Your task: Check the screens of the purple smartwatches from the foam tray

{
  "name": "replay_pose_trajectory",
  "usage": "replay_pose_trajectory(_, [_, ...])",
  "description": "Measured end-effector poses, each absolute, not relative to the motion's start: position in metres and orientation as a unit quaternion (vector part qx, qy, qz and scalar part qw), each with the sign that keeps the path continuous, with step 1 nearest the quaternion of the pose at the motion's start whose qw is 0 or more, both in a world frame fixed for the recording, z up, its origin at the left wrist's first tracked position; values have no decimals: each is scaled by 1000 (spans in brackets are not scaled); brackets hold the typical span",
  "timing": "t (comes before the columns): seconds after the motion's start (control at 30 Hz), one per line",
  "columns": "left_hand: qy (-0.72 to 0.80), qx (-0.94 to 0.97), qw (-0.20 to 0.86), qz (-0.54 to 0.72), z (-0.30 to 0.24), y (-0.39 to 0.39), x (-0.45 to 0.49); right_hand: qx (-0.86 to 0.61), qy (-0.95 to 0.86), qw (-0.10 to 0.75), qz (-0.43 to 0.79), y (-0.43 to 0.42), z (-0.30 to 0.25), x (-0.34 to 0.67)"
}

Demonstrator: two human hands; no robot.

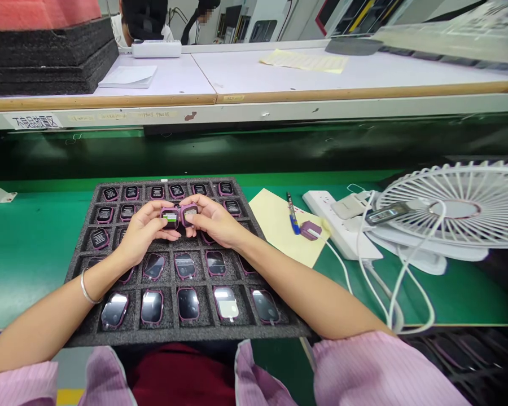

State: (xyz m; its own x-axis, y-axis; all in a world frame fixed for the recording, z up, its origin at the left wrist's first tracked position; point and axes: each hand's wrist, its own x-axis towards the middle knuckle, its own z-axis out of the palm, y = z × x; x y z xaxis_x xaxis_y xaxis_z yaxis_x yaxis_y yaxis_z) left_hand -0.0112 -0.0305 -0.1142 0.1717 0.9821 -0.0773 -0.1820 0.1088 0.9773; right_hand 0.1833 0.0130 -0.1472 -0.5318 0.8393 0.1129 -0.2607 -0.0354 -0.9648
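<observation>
Desk [34,270], green-topped, is occupied by a black foam tray [186,336], with a white fan [449,206] at its 3 o'clock. Over the tray's centre, a square pink-framed device [170,217] is held by the left hand [141,231] and a second device [189,215] by the right hand [214,221]. Both are judged light, rigid and fragile, with slippery glass faces; hold is best taken at the frame edges. Each grip is closed on its device.

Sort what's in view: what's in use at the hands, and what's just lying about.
In use: left hand on a pink-framed device, right hand on another, foam tray.

Lying about: yellow paper, pen, power strip, white fan.
</observation>
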Motion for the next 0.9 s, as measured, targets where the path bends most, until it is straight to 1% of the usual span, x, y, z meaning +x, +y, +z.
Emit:
replay_pose_trajectory(0.3, [433, 467, 602, 482, -115, -29, -11, -229, -566, 404, 681, 12, -147, 185])
replay_pose_trajectory(0.53, [424, 459, 612, 485, -112, -30, -12, -221, -563, 403, 687, 12, -148, 186])
replay_pose_trajectory(0.9, [435, 473, 595, 483, -116, -29, -12, -222, -570, 403, 681, 12, -147, 185])
